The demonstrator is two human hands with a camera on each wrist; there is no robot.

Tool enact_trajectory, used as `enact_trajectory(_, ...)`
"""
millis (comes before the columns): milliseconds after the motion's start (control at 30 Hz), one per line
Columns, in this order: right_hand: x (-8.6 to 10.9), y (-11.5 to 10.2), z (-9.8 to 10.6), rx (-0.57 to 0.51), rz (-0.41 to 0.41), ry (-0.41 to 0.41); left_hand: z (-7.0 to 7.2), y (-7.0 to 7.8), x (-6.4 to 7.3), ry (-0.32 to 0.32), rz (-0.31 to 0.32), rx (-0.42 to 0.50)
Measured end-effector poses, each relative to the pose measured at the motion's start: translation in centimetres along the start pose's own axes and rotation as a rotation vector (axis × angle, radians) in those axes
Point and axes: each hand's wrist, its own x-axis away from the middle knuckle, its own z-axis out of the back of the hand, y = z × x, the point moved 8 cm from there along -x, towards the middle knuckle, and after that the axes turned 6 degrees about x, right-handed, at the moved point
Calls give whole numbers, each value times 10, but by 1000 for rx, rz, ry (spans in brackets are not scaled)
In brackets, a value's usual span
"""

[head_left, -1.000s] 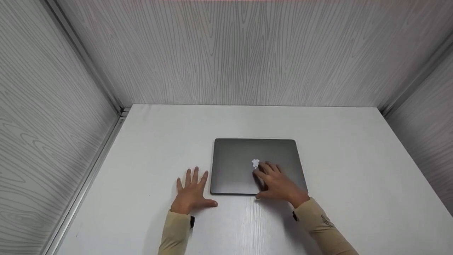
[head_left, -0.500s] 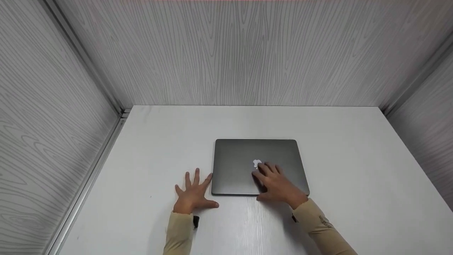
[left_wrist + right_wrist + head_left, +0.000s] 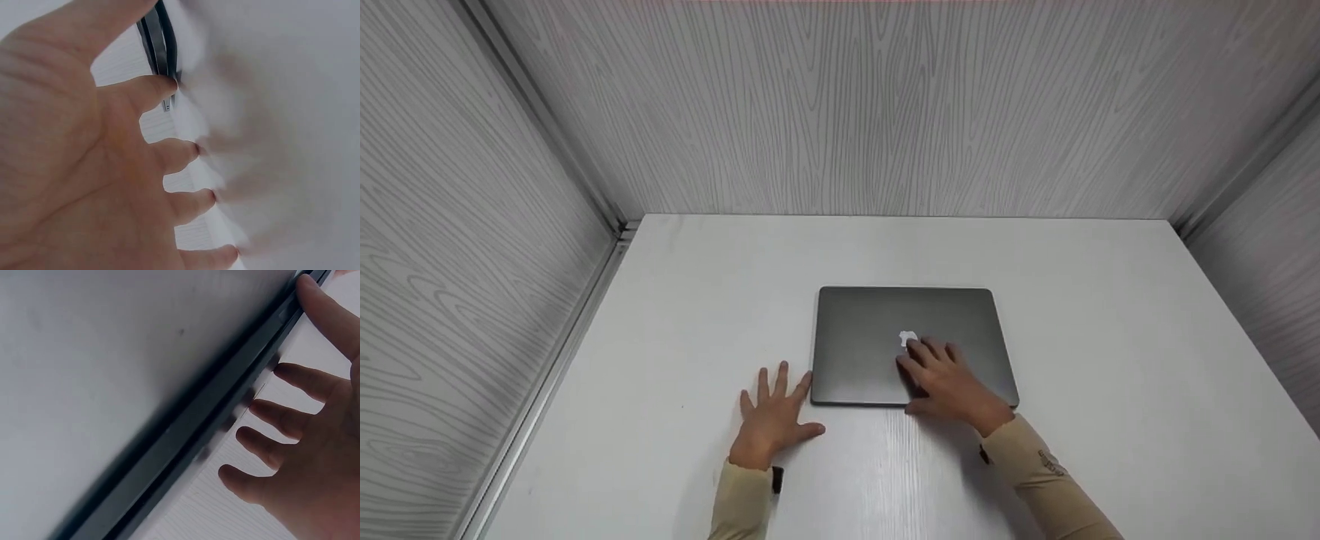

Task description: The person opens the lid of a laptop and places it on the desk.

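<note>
A closed dark grey laptop (image 3: 859,337) with a pale apple logo lies flat on the white table. My right hand (image 3: 956,390) rests over the front right part of its lid, fingertips near the logo. Its thumb (image 3: 329,318) is at the laptop's front edge in the right wrist view, the other fingers spread over the lid. Left of the laptop, my left hand (image 3: 769,424) is spread on the table with its fingertips down. Its index fingertip is right at the laptop's left edge, which the left wrist view shows as a dark strip (image 3: 158,42).
The white table (image 3: 720,285) extends around the laptop on every side. Wood-grain panels stand behind it (image 3: 870,112) and at both sides. A metal rail (image 3: 562,360) runs along the table's left edge.
My left hand has shifted slightly right, bringing its index fingertip from a small gap up to the laptop's left edge. The right hand keeps its place on the lid.
</note>
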Motion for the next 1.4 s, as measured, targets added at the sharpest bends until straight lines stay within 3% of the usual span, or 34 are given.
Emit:
enact_trajectory(367, 0, 2, 0, 6, 2, -28, -3, 8, 9, 13, -16, -16)
enact_trajectory(733, 2, -3, 8, 6, 65, 77, -7, 15, 23, 6, -41, -39)
enact_trajectory(967, 3, -5, 12, 48, 66, 116, -20, 42, 37, 27, -147, -155)
enact_trajectory(1133, 2, -8, 15, 125, 75, 165, -32, 64, 40, -23, -231, -217)
enact_trajectory(1400, 9, -17, 15, 229, 108, 269, -42, 71, 38, -61, -262, -237)
